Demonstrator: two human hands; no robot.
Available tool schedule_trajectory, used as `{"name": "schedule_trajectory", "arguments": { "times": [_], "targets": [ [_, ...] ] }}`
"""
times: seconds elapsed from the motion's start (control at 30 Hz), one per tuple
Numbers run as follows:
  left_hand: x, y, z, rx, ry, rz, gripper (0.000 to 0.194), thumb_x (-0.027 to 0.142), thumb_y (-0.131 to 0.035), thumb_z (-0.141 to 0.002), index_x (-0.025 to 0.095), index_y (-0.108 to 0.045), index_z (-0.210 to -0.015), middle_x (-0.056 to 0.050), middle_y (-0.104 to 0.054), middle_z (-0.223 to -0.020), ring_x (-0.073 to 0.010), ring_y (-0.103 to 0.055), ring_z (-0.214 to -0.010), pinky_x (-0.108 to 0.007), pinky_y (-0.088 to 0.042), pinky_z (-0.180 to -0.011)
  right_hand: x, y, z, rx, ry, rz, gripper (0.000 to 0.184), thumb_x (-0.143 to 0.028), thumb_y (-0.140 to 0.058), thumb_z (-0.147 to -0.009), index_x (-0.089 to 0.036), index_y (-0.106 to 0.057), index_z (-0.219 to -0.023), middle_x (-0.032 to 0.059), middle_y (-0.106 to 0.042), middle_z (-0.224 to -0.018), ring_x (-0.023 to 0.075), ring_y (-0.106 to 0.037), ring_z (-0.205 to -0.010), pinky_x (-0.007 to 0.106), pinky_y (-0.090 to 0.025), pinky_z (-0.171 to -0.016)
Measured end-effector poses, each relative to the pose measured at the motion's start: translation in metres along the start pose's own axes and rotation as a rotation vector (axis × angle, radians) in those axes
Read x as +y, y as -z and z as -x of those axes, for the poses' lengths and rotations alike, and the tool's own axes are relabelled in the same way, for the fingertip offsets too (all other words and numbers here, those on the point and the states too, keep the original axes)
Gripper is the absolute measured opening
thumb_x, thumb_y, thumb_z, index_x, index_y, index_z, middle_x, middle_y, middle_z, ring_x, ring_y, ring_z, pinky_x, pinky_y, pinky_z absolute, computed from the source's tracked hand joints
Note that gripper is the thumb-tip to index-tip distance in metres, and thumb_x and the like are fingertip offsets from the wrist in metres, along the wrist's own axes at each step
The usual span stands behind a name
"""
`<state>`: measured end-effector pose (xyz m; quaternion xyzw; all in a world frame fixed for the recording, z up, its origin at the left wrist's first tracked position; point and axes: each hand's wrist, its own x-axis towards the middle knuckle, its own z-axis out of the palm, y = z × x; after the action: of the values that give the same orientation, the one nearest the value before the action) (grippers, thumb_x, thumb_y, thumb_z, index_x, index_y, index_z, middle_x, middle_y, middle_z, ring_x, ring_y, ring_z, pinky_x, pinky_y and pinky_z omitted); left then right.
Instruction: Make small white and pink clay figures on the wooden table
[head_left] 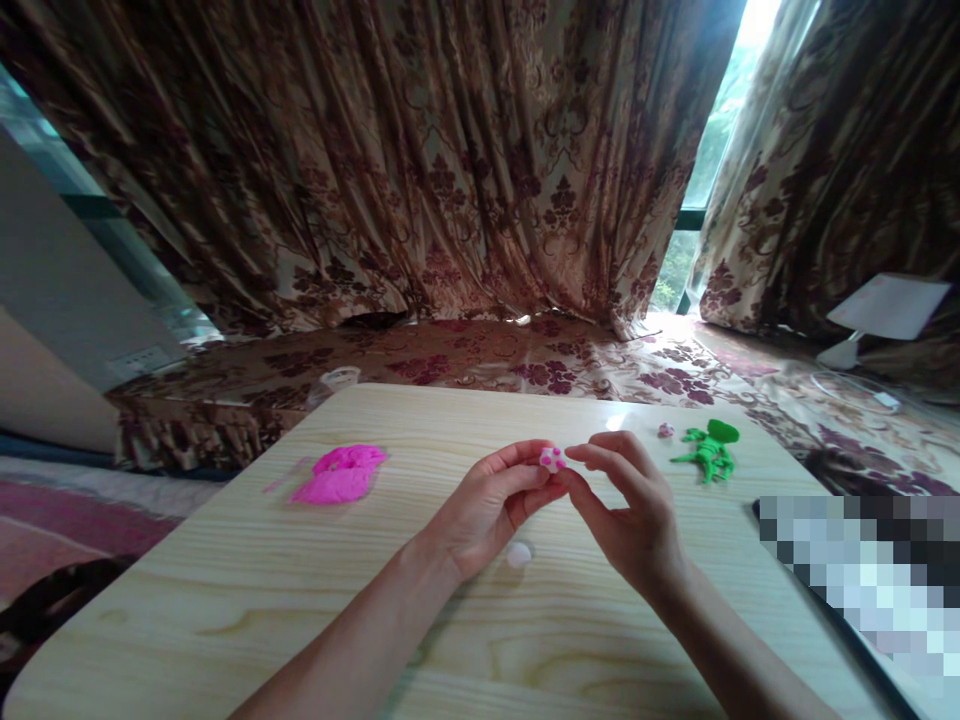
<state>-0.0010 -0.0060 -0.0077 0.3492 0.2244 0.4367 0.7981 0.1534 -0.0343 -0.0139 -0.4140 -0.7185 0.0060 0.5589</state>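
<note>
Above the middle of the table, my left hand (pixel 499 495) pinches a small white clay ball with pink dots (pixel 553 460) between thumb and fingers. My right hand (pixel 630 500) meets it from the right, thumb and index fingertips closed at the ball's edge. On the tabletop just below my hands lies a small plain white lump (pixel 519 554). Off to the left is a crumpled bright pink bag or wrap (pixel 341 474); its contents cannot be made out. A green clay-like figure with thin limbs (pixel 709 452) lies to the right, beside another small pink-and-white ball (pixel 666 430).
The light wooden table (pixel 225 600) has rounded corners. A dark-edged device with a pixelated surface (pixel 862 590) rests at its right edge. Behind are a cloth-covered ledge (pixel 450 355), a white lamp (pixel 889 305) with a cable, and patterned curtains (pixel 420 170). A clear container (pixel 337 380) stands behind the table's far-left corner.
</note>
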Motion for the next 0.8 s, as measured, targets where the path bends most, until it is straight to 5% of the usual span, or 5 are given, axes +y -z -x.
{"name": "schedule_trajectory", "arguments": {
  "times": [0.8],
  "targets": [
    [0.0008,0.0044,-0.0019,0.013,0.015,-0.049,0.019,0.015,-0.059,-0.077,0.014,-0.057,-0.096,-0.007,-0.062,-0.093,-0.0121,-0.061,-0.081,-0.024,-0.049,-0.08,0.0033,-0.0001,0.0008,-0.045,0.023,0.022,0.022,-0.011,-0.059,-0.078,-0.022,-0.063,-0.097,0.0041,-0.053,-0.089,0.0145,-0.054,-0.079,0.029,-0.046,-0.068]
  ]
}}
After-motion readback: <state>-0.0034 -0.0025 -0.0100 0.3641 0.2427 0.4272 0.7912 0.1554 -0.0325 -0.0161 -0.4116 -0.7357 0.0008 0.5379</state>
